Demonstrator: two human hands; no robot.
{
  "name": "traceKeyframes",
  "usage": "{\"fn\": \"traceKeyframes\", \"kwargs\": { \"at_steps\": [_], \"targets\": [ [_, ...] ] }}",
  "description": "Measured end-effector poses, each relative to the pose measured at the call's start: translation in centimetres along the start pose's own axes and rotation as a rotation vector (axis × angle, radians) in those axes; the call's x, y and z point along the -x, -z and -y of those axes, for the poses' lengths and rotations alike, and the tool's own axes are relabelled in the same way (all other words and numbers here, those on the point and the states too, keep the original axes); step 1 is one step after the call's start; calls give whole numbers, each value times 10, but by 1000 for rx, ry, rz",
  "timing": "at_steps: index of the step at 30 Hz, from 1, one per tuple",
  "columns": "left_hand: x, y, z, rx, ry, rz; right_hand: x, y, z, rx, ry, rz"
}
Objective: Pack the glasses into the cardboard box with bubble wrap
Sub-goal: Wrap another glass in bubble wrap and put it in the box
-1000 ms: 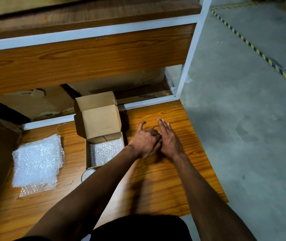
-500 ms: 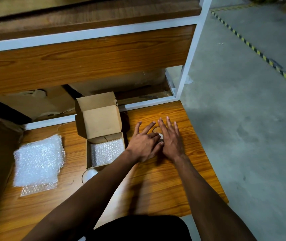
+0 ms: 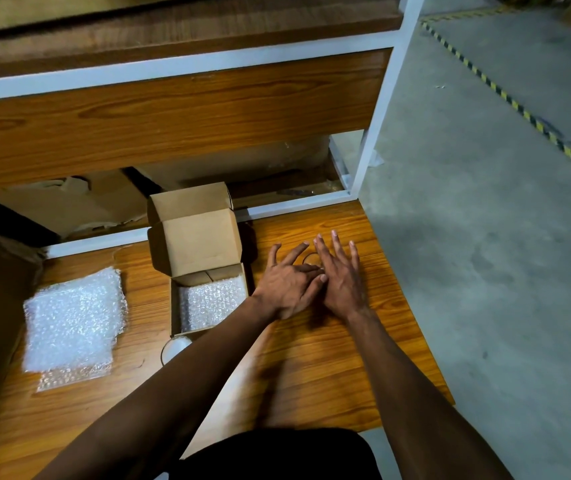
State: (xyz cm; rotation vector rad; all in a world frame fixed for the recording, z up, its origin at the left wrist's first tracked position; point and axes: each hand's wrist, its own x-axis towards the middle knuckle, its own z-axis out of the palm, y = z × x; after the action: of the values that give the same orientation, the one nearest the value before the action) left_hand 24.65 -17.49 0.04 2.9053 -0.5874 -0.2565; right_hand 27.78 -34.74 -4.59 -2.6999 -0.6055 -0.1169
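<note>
Cardboard box [image 3: 208, 271] open on wooden surface [image 3: 312, 358], bubble wrap lining [image 3: 213, 301] inside | both hands flat, fingers spread: left hand [image 3: 289, 285], right hand [image 3: 341, 278] | glass [image 3: 312, 259] beneath fingertips | second glass [image 3: 175, 348] near box | loose bubble wrap sheets [image 3: 72, 323] left

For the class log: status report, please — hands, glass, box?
Left hand and right hand open, over glass. Cardboard box open, bubble-wrap lined. Nothing blocking.

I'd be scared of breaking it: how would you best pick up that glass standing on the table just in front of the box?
Probably from above. The glass stands upright, rim up, tight against the box's near wall, with the left forearm over its right side. Hands should grip the round wall below the rim, at its free left and near sides.
</note>
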Motion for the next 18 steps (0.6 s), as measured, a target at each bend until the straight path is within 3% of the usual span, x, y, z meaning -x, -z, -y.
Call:
{"fn": "traceKeyframes", "kwargs": {
  "at_steps": [8,14,18],
  "targets": [
    [-16,8,-1,37,36,105,-2,-12,-8,17,19,27],
    [-1,5,-4,-136,6,-88,-1,-13,-11,28,33,62],
    [-2,5,-9,-94,42,-32,1,-10,-5,-74,10,36]
  ]
}}
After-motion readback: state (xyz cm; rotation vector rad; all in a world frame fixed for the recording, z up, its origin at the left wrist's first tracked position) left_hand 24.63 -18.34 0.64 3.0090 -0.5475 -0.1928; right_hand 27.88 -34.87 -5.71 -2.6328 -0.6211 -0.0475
